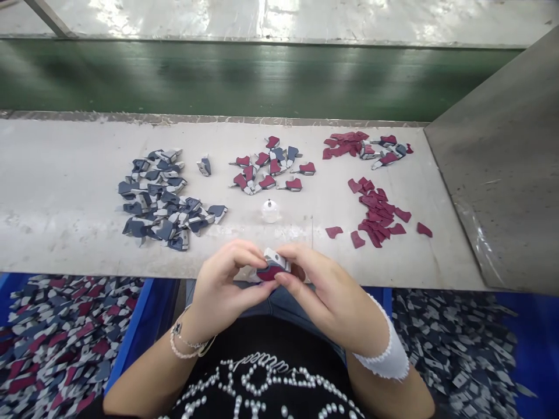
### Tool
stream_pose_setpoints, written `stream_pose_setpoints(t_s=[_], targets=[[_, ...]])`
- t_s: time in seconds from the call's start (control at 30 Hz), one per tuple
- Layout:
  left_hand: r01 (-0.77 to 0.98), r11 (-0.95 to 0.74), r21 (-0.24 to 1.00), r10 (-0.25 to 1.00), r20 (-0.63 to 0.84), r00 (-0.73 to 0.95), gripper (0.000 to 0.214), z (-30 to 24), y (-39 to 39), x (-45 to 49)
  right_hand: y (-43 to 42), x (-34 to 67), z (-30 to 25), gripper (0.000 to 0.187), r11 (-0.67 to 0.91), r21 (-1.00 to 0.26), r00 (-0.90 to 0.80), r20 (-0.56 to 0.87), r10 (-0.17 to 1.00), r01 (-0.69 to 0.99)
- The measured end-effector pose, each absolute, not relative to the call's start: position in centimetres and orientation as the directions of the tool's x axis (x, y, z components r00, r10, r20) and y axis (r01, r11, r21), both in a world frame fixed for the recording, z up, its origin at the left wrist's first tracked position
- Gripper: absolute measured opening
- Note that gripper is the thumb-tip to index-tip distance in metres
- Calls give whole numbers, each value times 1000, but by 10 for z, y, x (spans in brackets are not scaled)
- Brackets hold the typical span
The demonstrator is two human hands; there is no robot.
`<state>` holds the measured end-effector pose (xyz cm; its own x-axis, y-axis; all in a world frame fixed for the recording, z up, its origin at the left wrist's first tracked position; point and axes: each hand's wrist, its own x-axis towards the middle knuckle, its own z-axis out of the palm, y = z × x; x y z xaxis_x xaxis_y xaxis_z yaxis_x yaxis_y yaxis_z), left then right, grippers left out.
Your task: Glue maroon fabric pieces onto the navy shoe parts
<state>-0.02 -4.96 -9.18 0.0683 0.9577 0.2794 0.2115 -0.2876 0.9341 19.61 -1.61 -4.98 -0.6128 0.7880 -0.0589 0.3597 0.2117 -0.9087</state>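
Between my two hands, close to the table's front edge, is a small grey plastic part with a dark red inlay (271, 272). My left hand (231, 279) pinches its left end with thumb and fingers. From the other side my right hand (312, 282) grips it, the thumb on the red face. Just beyond my fingers stands a small white round container with a thin tip (271, 211). Behind that lies a group of grey parts, most with red faces (267, 181). Loose dark red pieces (375, 212) are spread out on the right.
A heap of blue-grey parts (163, 201) lies on the table (65, 198) at left. More red pieces (345, 144) lie at the back right. Blue bins full of parts (131, 343) flank my body below the edge. A metal panel (502, 163) bounds the right; a green belt (262, 78) runs behind.
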Motion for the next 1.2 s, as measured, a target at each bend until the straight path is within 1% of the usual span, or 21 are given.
stream_pose_setpoints(t_s=[0.1, 0.17, 0.23, 0.3, 0.37, 0.43, 0.53, 0.63, 0.73, 0.8, 0.9, 0.93, 0.97, 1.03, 1.07, 1.13, 1.2], targets=[[265, -81, 961, 991, 49, 125, 25, -89, -50, -1, -18, 196, -50, 16, 281, -839, -602, -68, 795, 466], [342, -53, 938, 988, -1, 156, 19, -87, -50, -3, -18, 196, -51, 19, 319, -792, -615, -89, 783, 520], [349, -70, 934, 985, 10, 173, 13, -86, -50, -3, -18, 197, -51, 19, 368, -769, -655, -86, 751, 523], [243, -38, 969, 982, -9, 189, 13, -86, -49, -4, -18, 199, -49, 18, 428, -759, -700, -51, 713, 491], [103, 42, 994, 976, -62, 209, 19, -86, -49, -4, -18, 202, -47, 21, 487, -749, -735, 0, 678, 449], [27, 105, 994, 973, -108, 205, 24, -86, -48, -5, -18, 203, -45, 25, 527, -737, -751, 40, 659, 422], [44, 152, 987, 965, -158, 210, 21, -86, -45, -6, -18, 202, -45, 25, 527, -731, -744, 38, 667, 434], [152, 180, 972, 948, -212, 238, 18, -85, -42, -8, -20, 194, -49, 18, 521, -703, -712, 29, 702, 484], [214, 151, 965, 956, -198, 217, 21, -88, -42, -8, -22, 184, -55, 18, 537, -671, -694, 46, 718, 511], [207, 173, 963, 954, -216, 208, 25, -90, -43, -8, -22, 179, -58, 18, 519, -680, -698, 14, 716, 518], [234, 226, 946, 941, -274, 199, 26, -90, -43, -14, -18, 179, -62, 13, 431, -732, -687, -69, 724, 528], [265, 216, 940, 946, -269, 183, 23, -87, -41, -19, -15, 181, -63, 13, 391, -755, -676, -93, 731, 526], [313, 190, 930, 958, -245, 147, 21, -85, -37, -25, -13, 184, -63, 18, 349, -777, -659, -110, 744, 523], [454, 132, 881, 988, -152, 8, 20, -77, -24, -38, -6, 192, -64, 31, 268, -803, -609, -144, 780, 532], [527, 123, 841, 992, -99, -72, 22, -73, -14, -45, -3, 197, -65, 33, 230, -799, -570, -165, 805, 556], [644, 132, 753, 983, -15, -184, 28, -67, 9, -54, 5, 209, -69, 27, 170, -762, -472, -194, 860, 625], [720, 109, 685, 980, 47, -192, 34, -64, 35, -56, 12, 223, -78, 23, 132, -714, -378, -197, 905, 688]])
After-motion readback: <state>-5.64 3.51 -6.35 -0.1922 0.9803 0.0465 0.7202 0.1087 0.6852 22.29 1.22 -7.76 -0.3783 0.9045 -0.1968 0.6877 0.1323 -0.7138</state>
